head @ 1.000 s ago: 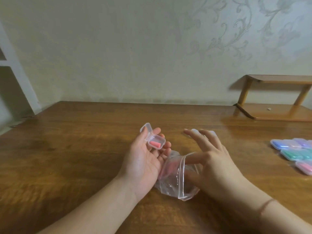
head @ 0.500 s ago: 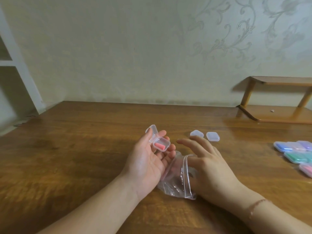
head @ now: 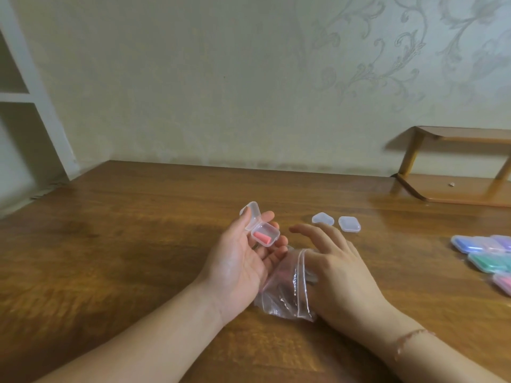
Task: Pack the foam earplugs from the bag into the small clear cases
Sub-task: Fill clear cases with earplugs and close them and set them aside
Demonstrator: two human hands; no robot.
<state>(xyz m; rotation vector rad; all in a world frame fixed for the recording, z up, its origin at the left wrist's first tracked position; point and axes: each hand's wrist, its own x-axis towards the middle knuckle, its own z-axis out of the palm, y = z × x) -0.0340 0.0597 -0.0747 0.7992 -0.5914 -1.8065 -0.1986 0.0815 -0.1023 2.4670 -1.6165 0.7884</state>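
**Inspector:** The position of the left hand (head: 243, 261) is to be recorded.

**Assistant:** It is held palm up above the brown wooden table (head: 124, 244). A small clear plastic case with a hinged lid (head: 264, 233) is cradled on its loosely curled fingers. The lid is swung open and stands up behind the box, against the thumb.

**Inspector:** Contents of that case?

**Assistant:** One pink foam earplug (head: 262, 238) is seen lying inside, on the bottom.

**Inspector:** And the right hand (head: 340, 275)?

**Assistant:** It is pushed, back up, into the mouth of the clear zip-top plastic bag (head: 287, 291), which lies crumpled on the table between the two wrists. The bag's rim is stretched across the knuckles. Two fingers are extended forward outside the rim, straight and spread; the thumb and the remaining fingers are hidden, so a grip inside the bag cannot be confirmed. A faint pink tint is noted through the film, possibly further earplugs, though the view is too blurred for that to be stated.

**Inspector:** Other items on the table?

**Assistant:** Two small closed clear cases (head: 336, 221) are set side by side just beyond the right fingertips. A cluster of closed cases showing blue, purple, green and pink contents (head: 486, 258) is placed well apart at the right edge. A low wooden desktop shelf (head: 456, 167) is stood against the patterned wall.
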